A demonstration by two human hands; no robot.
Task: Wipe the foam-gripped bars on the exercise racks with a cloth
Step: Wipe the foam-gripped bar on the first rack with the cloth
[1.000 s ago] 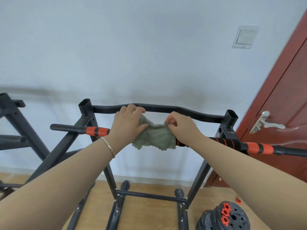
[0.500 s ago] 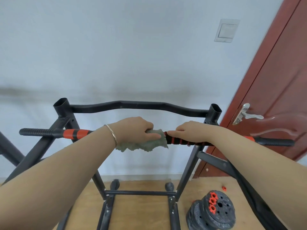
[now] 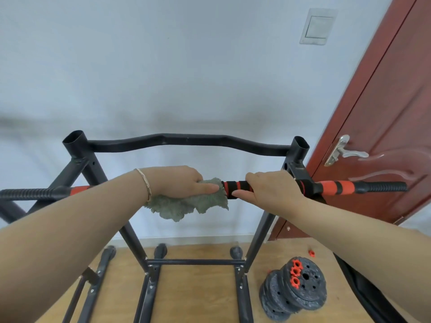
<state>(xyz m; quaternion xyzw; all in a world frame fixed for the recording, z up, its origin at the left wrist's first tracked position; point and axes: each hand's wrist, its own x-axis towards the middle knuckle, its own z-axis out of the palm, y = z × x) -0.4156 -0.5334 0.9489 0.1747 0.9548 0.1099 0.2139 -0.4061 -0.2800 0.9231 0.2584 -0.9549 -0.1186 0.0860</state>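
A black and orange foam-gripped bar (image 3: 236, 188) runs left to right across a black steel exercise rack (image 3: 186, 142). My left hand (image 3: 179, 181) grips a grey-green cloth (image 3: 186, 203) wrapped over the bar's middle, and the cloth's loose end hangs below. Just right of it, my right hand (image 3: 272, 187) curls round the bar's striped foam. A short striped stretch of foam shows between the two hands. The bar's ribbed black ends stick out past both rack posts.
A red-brown door (image 3: 384, 127) with a metal lever handle (image 3: 342, 151) stands at the right, close to the bar's right end. Stacked black weight plates (image 3: 293, 290) with orange collars lie on the wooden floor at lower right. A white wall is behind the rack.
My left hand with the cloth has slid left along the bar, baring more striped foam between the hands. My right hand has changed from pinching the cloth to holding the bar.
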